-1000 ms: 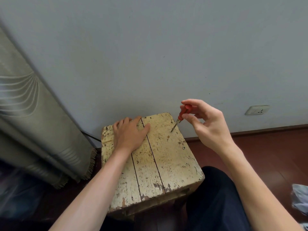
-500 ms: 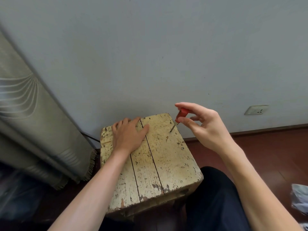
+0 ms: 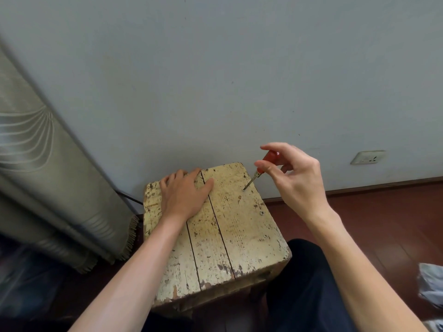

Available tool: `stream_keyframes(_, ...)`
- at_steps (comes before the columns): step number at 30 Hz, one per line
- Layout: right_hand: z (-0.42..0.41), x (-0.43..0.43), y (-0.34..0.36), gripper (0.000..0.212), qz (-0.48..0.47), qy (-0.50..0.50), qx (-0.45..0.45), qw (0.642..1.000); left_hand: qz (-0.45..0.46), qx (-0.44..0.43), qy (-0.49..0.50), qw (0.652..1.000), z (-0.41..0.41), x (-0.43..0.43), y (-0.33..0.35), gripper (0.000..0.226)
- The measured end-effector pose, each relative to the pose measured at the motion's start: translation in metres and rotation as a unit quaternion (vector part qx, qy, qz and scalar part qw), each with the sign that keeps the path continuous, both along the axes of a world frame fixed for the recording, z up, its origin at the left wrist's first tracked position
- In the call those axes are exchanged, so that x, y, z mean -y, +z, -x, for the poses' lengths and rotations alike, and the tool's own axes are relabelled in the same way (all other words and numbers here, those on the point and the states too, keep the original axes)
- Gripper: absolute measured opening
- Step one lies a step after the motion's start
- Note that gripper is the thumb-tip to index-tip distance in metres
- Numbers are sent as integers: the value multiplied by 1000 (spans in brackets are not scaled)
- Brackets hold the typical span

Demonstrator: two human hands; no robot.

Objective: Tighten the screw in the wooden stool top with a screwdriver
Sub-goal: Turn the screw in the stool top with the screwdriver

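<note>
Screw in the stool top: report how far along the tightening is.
Done: the screwdriver is picked up, its tip on the screw near the right edge of the stool top; the left hand lies flat on the wood. In hand: the right hand pinches the red handle. Left: the turning; the screw is too small to judge its depth.

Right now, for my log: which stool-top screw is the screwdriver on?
The far screw, nearest the wall: the screwdriver tip meets it; the next screw sits bare.
</note>
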State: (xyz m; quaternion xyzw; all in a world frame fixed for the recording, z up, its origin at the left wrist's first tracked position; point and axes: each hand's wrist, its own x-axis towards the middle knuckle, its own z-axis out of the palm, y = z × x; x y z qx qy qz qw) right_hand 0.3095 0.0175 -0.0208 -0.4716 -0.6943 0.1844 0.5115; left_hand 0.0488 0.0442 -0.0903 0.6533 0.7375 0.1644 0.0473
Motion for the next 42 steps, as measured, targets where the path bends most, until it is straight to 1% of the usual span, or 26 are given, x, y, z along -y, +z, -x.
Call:
stream_keyframes(4, -11, 3, -2, 47, 33, 84, 26, 996, 0, -1, -3, 1000, -1, 0, 0, 73)
stream_keyframes(7, -12, 2, -1, 50, 67, 119, -8, 991, 1, -1, 0, 1000, -1, 0, 0, 71)
stream_keyframes(11, -7, 4, 0, 40, 47, 91, -17, 995, 0, 0, -2, 1000, 0, 0, -1, 73)
stream_keyframes(15, 5, 2, 2, 28, 34, 24, -27, 999, -2, 0, -2, 1000, 1, -1, -2, 73)
stream_keyframes(18, 13, 2, -1, 29, 10, -21, -39, 999, -4, 2, -3, 1000, 0, -1, -3, 73)
stream_keyframes(20, 15, 4, -2, 31, -19, -28, -9, 999, -8, 2, -3, 1000, 1, 0, -3, 74)
stream_keyframes(21, 14, 5, -2, 35, -23, -20, 10, 999, -9, 3, -3, 1000, 1, 0, -3, 74)
stream_keyframes(23, 9, 7, -1, 42, 0, 25, 25, 999, -10, 1, -3, 1000, 1, -1, -3, 73)
stream_keyframes(26, 2, 9, 1, 52, 41, 91, 21, 995, -5, -1, -4, 1000, 1, -1, -3, 72)
stream_keyframes(29, 1, 8, 2, 55, 57, 104, -2, 993, -3, -1, -5, 1000, 1, 0, -3, 72)
stream_keyframes(32, 2, 7, 1, 47, 50, 86, -3, 995, -4, 0, -4, 1000, 0, 0, -2, 72)
stream_keyframes(37, 8, 6, -1, 32, 8, 50, -6, 999, -2, -1, -3, 1000, 0, 0, -2, 72)
stream_keyframes(40, 19, 3, -4, 27, -5, -2, 4, 1000, -1, 0, -3, 1000, 0, 0, -2, 71)
stream_keyframes(42, 24, 3, -6, 28, -15, -39, -13, 999, -1, 3, -3, 1000, 0, 0, -2, 71)
